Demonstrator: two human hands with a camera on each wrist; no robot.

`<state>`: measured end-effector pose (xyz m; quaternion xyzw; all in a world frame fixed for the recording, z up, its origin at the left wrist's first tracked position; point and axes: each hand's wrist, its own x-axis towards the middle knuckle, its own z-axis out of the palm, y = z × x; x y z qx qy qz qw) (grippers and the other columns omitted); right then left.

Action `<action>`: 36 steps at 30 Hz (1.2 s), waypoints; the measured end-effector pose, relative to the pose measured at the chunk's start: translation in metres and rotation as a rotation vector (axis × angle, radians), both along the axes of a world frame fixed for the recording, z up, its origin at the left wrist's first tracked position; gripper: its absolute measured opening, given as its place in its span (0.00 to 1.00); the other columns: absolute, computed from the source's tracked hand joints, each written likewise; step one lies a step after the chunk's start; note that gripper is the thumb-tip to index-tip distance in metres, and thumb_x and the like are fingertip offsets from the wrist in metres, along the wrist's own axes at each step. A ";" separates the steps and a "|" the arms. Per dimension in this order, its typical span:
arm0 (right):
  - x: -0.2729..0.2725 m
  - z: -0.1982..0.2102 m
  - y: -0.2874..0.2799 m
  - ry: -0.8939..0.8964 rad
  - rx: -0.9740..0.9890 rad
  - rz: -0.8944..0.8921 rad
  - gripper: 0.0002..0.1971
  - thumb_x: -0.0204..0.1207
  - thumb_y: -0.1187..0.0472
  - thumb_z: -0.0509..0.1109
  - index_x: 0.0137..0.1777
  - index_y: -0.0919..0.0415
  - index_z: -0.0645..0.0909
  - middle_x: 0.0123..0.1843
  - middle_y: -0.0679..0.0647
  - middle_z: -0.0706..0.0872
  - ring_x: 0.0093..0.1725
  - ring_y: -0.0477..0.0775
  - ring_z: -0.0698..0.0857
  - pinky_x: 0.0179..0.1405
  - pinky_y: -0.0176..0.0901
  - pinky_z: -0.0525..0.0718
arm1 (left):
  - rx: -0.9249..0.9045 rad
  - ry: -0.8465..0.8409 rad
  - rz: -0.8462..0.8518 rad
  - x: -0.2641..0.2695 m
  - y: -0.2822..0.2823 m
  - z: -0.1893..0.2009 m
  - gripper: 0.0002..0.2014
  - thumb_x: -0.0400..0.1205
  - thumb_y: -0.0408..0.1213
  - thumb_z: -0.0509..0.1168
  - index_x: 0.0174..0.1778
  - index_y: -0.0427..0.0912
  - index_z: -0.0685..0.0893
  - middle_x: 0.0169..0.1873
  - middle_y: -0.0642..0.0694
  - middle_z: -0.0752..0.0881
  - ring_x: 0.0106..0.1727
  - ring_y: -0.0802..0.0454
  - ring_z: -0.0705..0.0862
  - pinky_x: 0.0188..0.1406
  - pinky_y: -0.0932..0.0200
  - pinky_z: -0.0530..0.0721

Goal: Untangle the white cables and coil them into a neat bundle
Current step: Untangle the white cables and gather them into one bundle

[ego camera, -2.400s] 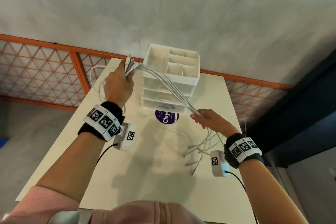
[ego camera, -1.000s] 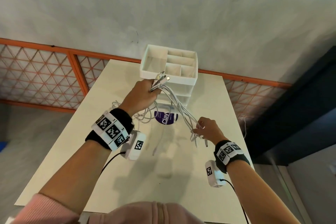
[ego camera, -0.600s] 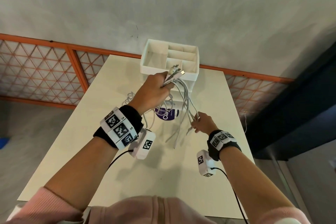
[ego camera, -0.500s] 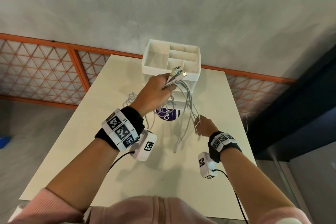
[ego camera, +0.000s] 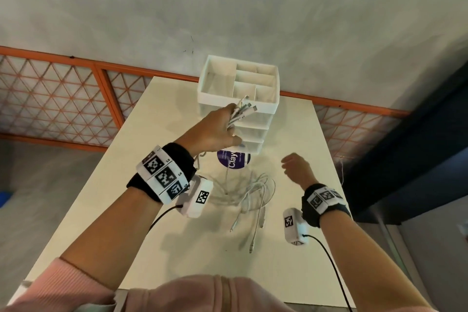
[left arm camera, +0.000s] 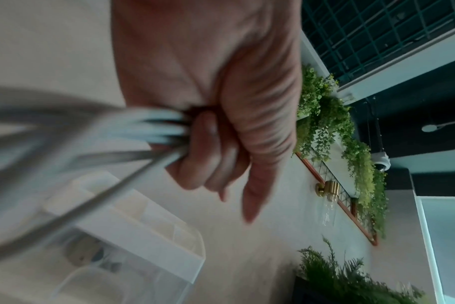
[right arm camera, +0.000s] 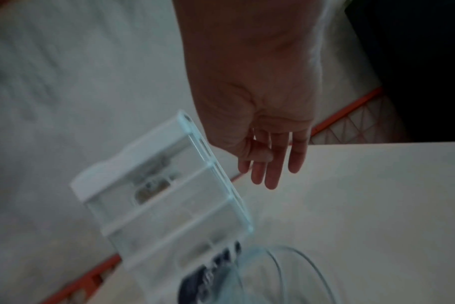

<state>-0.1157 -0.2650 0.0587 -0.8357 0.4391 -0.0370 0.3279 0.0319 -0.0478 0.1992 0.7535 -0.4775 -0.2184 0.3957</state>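
My left hand is raised in front of the white organizer and grips a bunch of white cables near their plug ends, which stick up past my fingers. In the left wrist view my curled fingers clamp the cables, which run off blurred to the left. The rest of the cables hang down and lie in loose loops on the table, their free ends toward me. My right hand hovers to the right of the loops, fingers relaxed and holding nothing.
A white drawer organizer with open top compartments stands at the table's far edge, a purple "Clay" lid in front of it. An orange-framed mesh railing runs behind the table. A dark panel lies to the right.
My right hand has let go of the cables and moved right. The lower ends have dropped onto the table in loops. My left hand still holds the plug ends up.
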 end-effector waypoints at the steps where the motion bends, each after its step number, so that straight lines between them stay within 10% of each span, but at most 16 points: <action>1: 0.006 0.013 0.000 -0.104 -0.041 -0.011 0.14 0.74 0.76 0.59 0.56 0.68 0.81 0.56 0.65 0.87 0.58 0.66 0.85 0.63 0.53 0.81 | -0.047 0.046 0.000 -0.001 0.000 0.001 0.10 0.75 0.37 0.71 0.50 0.43 0.78 0.28 0.48 0.75 0.25 0.62 0.73 0.27 0.72 0.73; 4: 0.027 0.061 0.019 -0.373 0.022 0.043 0.16 0.73 0.78 0.56 0.52 0.66 0.82 0.52 0.63 0.89 0.47 0.58 0.87 0.53 0.45 0.85 | -0.177 0.160 0.000 -0.010 0.000 0.012 0.16 0.82 0.44 0.64 0.31 0.43 0.72 0.20 0.52 0.65 0.16 0.63 0.65 0.17 0.76 0.66; 9: 0.052 0.130 0.087 -0.402 0.394 0.428 0.13 0.85 0.67 0.53 0.55 0.63 0.81 0.45 0.51 0.87 0.46 0.47 0.87 0.53 0.38 0.84 | -0.287 0.349 -0.059 -0.028 -0.003 0.018 0.21 0.86 0.52 0.52 0.28 0.46 0.64 0.16 0.56 0.64 0.16 0.61 0.62 0.19 0.69 0.62; 15: 0.060 0.119 0.117 -0.438 0.490 0.413 0.19 0.86 0.68 0.47 0.40 0.61 0.77 0.32 0.51 0.86 0.37 0.47 0.84 0.43 0.33 0.84 | -0.345 0.400 -0.089 -0.019 0.002 0.007 0.15 0.84 0.55 0.48 0.38 0.50 0.70 0.25 0.53 0.62 0.25 0.57 0.62 0.26 0.59 0.66; 21: 0.055 0.141 0.092 -1.016 0.329 0.293 0.18 0.81 0.51 0.60 0.57 0.62 0.86 0.45 0.55 0.88 0.39 0.48 0.84 0.40 0.37 0.82 | -0.336 0.395 -0.082 -0.009 0.004 -0.016 0.11 0.84 0.54 0.49 0.59 0.56 0.66 0.32 0.54 0.64 0.27 0.63 0.66 0.31 0.68 0.68; 31: 0.049 0.155 0.087 -0.950 0.259 0.392 0.10 0.69 0.70 0.76 0.51 0.69 0.88 0.43 0.56 0.88 0.41 0.44 0.87 0.44 0.31 0.83 | -0.311 0.363 -0.169 -0.015 -0.001 -0.021 0.05 0.85 0.48 0.47 0.51 0.59 0.68 0.33 0.51 0.66 0.28 0.64 0.68 0.32 0.69 0.73; 36: 0.049 0.142 0.088 -0.826 0.308 0.357 0.26 0.82 0.43 0.51 0.58 0.62 0.81 0.40 0.51 0.87 0.42 0.47 0.87 0.45 0.40 0.84 | -0.390 0.505 -0.124 -0.019 -0.006 -0.012 0.09 0.87 0.44 0.46 0.47 0.55 0.71 0.29 0.48 0.62 0.28 0.58 0.65 0.34 0.59 0.73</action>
